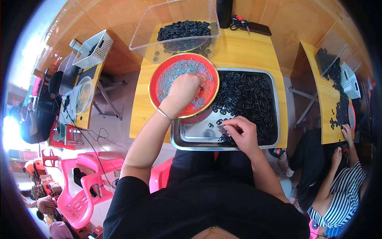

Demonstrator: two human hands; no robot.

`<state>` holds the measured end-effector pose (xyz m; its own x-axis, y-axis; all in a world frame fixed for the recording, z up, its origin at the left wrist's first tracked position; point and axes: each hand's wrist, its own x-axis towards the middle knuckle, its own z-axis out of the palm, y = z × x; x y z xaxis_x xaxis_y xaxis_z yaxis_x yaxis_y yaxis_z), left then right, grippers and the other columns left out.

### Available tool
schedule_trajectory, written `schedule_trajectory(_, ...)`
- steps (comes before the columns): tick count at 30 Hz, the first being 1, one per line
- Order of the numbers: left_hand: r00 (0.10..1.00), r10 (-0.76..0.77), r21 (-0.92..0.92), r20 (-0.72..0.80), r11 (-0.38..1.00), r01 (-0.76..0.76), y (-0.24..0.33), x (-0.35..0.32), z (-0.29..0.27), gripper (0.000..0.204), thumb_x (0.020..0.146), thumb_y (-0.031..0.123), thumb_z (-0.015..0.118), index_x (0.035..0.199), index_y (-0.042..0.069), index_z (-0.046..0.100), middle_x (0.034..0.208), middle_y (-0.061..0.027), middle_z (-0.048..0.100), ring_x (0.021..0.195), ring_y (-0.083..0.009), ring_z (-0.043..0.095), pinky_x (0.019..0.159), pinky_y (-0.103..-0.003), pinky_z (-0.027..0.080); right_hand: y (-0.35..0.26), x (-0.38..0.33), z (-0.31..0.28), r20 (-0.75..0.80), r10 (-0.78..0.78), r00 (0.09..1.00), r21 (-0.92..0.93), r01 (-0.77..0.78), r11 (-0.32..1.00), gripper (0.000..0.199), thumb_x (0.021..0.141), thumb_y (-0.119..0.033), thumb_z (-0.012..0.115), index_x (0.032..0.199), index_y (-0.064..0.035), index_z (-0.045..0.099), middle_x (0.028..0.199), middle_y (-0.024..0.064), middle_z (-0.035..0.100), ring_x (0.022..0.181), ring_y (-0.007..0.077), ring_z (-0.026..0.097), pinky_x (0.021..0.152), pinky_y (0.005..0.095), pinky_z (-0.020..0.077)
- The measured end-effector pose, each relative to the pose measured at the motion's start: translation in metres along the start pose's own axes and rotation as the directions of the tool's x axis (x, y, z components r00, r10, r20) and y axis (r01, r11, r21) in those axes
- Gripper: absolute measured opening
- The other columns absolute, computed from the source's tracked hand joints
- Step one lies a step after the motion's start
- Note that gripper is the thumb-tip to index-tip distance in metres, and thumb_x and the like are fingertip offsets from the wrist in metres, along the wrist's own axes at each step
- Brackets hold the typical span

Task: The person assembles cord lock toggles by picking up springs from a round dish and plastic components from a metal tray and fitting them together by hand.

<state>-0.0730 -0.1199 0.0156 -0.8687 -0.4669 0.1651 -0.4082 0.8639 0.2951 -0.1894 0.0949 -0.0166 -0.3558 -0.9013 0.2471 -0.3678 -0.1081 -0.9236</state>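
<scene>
A red bowl [213, 91] with a gold rim holds many small grey, spring-like pieces [169, 79]. My left hand [187, 87] is inside it, fingers curled down among the pieces; what they hold is hidden. Under the bowl's right side lies a rectangular metal tray [197, 134]. Small black oval parts with holes [250, 95] are heaped across its right half. My right hand [244, 133] is over the tray's near part, thumb and forefinger pinched together. Whatever is between those fingertips is too small to make out. A few loose black parts [211, 125] lie beside them.
Behind the bowl a clear plastic bin [175, 43] contains more black parts. Keys [240, 23] and a dark flat case [258, 28] lie at the table's back right. Another person's hand [347, 132] is at the right-hand table [318, 91]. Pink chairs [79, 207] stand lower left.
</scene>
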Motion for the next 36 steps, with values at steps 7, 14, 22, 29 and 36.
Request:
schedule_trajectory(7, 0.998, -0.059, -0.117, 0.022, 0.991, 0.061, -0.01, -0.001, -0.005, 0.011, 0.072, 0.009, 0.059, 0.079, 0.001, 0.063, 0.079, -0.0173, 0.061, 0.076, -0.0339, 0.059, 0.07, -0.04, 0.047, 0.005, 0.004, -0.006, -0.079, 0.02, 0.997, 0.034, -0.017, 0.999, 0.014, 0.076, 0.002, 0.063, 0.089, -0.0024, 0.066, 0.074, 0.006, 0.06, 0.06, 0.0098, 0.058, 0.053, 0.0198, 0.0442)
schedule_trajectory(14, 0.998, -0.018, -0.068, 0.055, 0.997, 0.022, -0.006, -0.005, -0.011, 0.009, 0.072, 0.008, 0.06, 0.078, 0.002, 0.063, 0.079, -0.0159, 0.06, 0.075, -0.0323, 0.059, 0.069, -0.039, 0.047, 0.006, 0.002, -0.006, -0.082, 0.041, 0.996, 0.059, -0.037, 0.998, 0.013, 0.077, 0.002, 0.062, 0.089, -0.0017, 0.066, 0.074, 0.0057, 0.06, 0.061, 0.0091, 0.059, 0.054, 0.0193, 0.0449)
schedule_trajectory(22, 0.999, 0.031, 0.141, 0.021, 0.99, -0.033, 0.003, -0.001, -0.004, 0.006, 0.066, 0.006, 0.06, 0.072, 0.004, 0.061, 0.078, -0.0138, 0.06, 0.071, -0.0307, 0.061, 0.063, -0.039, 0.05, 0.007, 0.002, -0.006, -0.107, 0.027, 0.994, 0.039, -0.023, 0.999, 0.013, 0.077, 0.002, 0.062, 0.088, -0.002, 0.066, 0.073, 0.0052, 0.06, 0.06, 0.0084, 0.057, 0.053, 0.0195, 0.0437)
schedule_trajectory(29, 0.988, -0.139, -0.427, -0.073, 0.899, 0.095, 0.001, -0.009, -0.015, 0.01, 0.065, 0.001, 0.064, 0.073, 0.003, 0.058, 0.068, -0.0087, 0.06, 0.059, -0.019, 0.06, 0.057, -0.03, 0.049, -0.001, 0.013, -0.007, -0.021, -0.016, 1.0, -0.2, 0.011, 0.98, 0.014, 0.075, 0.0, 0.063, 0.088, -0.0035, 0.065, 0.078, 0.0079, 0.059, 0.062, 0.0167, 0.059, 0.056, 0.0242, 0.046)
schedule_trajectory(36, 0.975, -0.212, -0.953, 0.061, 0.279, 0.12, 0.044, -0.065, -0.011, 0.009, 0.076, 0.001, 0.065, 0.08, 0.002, 0.057, 0.069, 0.0025, 0.058, 0.061, -0.0007, 0.051, 0.054, -0.017, 0.042, 0.0, 0.024, 0.017, 0.326, -0.024, 0.945, -0.484, 0.189, 0.854, 0.01, 0.075, -0.014, 0.061, 0.084, -0.0089, 0.059, 0.079, 0.0079, 0.056, 0.077, 0.0267, 0.059, 0.064, 0.0381, 0.0481)
